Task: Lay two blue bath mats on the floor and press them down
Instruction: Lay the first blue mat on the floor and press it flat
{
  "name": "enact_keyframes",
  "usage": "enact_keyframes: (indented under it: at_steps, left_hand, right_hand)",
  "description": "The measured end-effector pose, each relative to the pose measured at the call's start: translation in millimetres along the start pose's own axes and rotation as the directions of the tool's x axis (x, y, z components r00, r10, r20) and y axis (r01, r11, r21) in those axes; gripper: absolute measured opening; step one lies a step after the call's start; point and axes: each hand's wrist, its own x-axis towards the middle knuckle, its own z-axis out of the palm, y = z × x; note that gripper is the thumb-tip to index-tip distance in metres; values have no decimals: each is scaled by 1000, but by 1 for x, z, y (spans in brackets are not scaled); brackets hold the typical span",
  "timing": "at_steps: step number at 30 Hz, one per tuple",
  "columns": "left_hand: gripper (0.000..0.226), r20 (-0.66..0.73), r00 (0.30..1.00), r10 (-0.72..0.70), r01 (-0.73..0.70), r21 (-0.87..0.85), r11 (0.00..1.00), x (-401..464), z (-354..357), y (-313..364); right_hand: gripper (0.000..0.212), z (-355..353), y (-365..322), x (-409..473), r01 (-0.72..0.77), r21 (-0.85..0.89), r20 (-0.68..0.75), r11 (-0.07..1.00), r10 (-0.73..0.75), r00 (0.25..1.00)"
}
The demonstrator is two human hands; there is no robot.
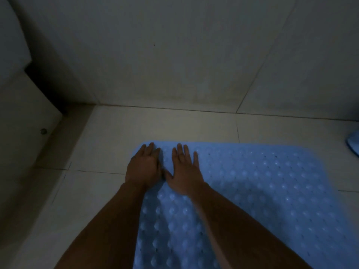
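Your 2 hands lie flat, side by side, on the far-left corner of the pale blue rubber bath mat with raised bumps and small drain holes (252, 191), which is spread on the off-white tiled floor (108, 148) just short of the wall base. The left hand (144, 167) rests with straight, close-set fingers at the mat's left edge, fingertips almost at the rounded corner; the right hand (184, 171) rests beside it, fingers straight and slightly spread, thumb angled toward the left hand. Neither hand grips anything; both press palm-down on the surface. The relation that governs the coming move: nearly all the unpressed area lies to the right of and nearer to you than both hands, so the right hand is the closer 1 to that area. The mat's long axis cannot be confirmed, because its near end leaves the view at the bottom. The near portion, between your forearms, shows soft ripples and appears not yet seated, so judge this mat as partly pressed. A 2nd blue object (352, 141), probably the other mat, shows only as a sliver at the right border, well apart from both hands. Expect to work rightward and toward yourself before reaching for it.
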Motion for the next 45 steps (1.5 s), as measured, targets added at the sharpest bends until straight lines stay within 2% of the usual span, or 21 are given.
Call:
enact_keyframes:
  at_steps: [4,7,10,12,15,16,18,20,25,27,30,33,37,40,43,45]
  left_hand:
    - [77,-85,996,-6,8,28,1000,-7,15,-1]
    - [73,-113,993,-41,42,2,999,-10,21,-15]
    - [69,-126,990,-59,58,-9,998,-12,24,-27]
    - [68,-146,987,-75,75,-7,997,-9,21,-29]
    - [63,-151,984,-99,98,-15,995,-5,10,-24]
    - [59,-145,983,-115,112,-28,993,-4,7,-16]
    - [55,-125,983,-134,129,-49,990,-1,5,5]
    - [56,-99,992,-83,80,-34,996,6,8,37]
    - [84,-1,982,187,-186,-127,974,8,36,127]
    - [76,36,979,199,-195,-101,976,8,58,148]
    - [89,23,990,138,-139,62,988,6,84,160]
    - [91,-29,988,154,-151,87,985,8,90,162]
    - [82,-16,990,139,-138,36,990,9,85,166]
    - [74,114,988,103,-105,17,994,26,60,171]
    - [67,282,956,79,-82,1,997,44,12,175]
    - [61,275,953,128,-148,53,988,47,-6,176]
  right_hand:
    - [84,21,1,-7,-6,-68,-181,998,-7,984]
    - [88,19,-3,-7,-8,-59,-204,998,-4,979]
    - [93,16,-5,-11,-5,-49,-121,999,-1,993]
    - [92,5,-5,-5,-9,-1,14,1000,9,1000]
    - [79,-38,-2,22,-56,146,271,988,15,962]
    - [69,-61,5,30,-82,208,308,975,15,951]
    - [48,-101,22,34,-120,292,246,949,46,968]
    - [38,-120,46,22,-118,290,139,950,80,987]
    - [42,-100,114,-20,-187,268,-52,945,208,977]
    - [42,-86,139,-29,-196,261,-139,945,238,961]
    - [47,-76,166,-39,-225,215,-178,951,264,948]
    - [50,-67,183,-48,-247,187,-149,951,276,949]
    - [53,-63,190,-58,-235,155,-142,960,257,956]
    - [55,-79,185,-53,-206,164,-59,965,218,974]
    - [57,-92,171,-54,-172,99,66,980,166,984]
    - [63,-87,161,-54,-156,58,130,986,148,980]
